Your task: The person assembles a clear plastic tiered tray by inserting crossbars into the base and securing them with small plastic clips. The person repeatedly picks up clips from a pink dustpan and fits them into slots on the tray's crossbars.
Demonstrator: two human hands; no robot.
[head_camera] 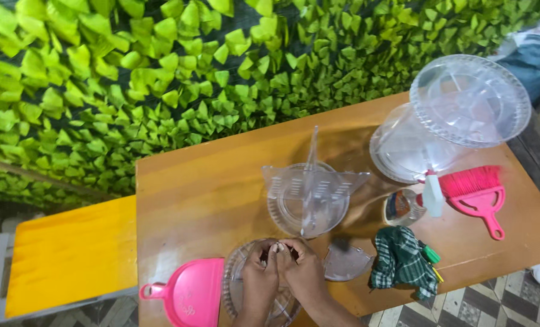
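1. Left hand (pixel 259 280) and right hand (pixel 303 270) are pressed together at the near edge of the desk (pixel 197 194), fingertips meeting on a small dark piece (pixel 277 249). Too small to say what the piece is or which hand grips it.
2. Both hands sit over a round clear plastic tray (pixel 236 284), flat on the desk; the small piece is at the tray's far rim.
3. Pink dustpan (pixel 188 293) lies just left of the tray, handle pointing left, touching or nearly touching the tray's rim.
4. Clear wedge-shaped plastic piece (pixel 345 261) lies flat just right of the right hand.
5. Past the hands, mid-desk: clear round base with upright divider fins (pixel 309 197), standing upright, apart from the tray.
6. Right of the wedge: green checked cloth (pixel 403 260), bunched up, with a green-and-yellow item (pixel 431 257) poking out at its right edge.
7. Clear spray bottle (pixel 410 204) lies on its side beyond the cloth, its white trigger head next to a pink hand brush (pixel 477 191).
8. Far right corner: clear round lid (pixel 471 100) tilted and resting over a clear round bowl (pixel 403 148).
9. Green artificial leaf wall (pixel 161 72) behind the desk; yellow bench (pixel 70 254) left of it; tiled floor (pixel 481 303) at lower right.
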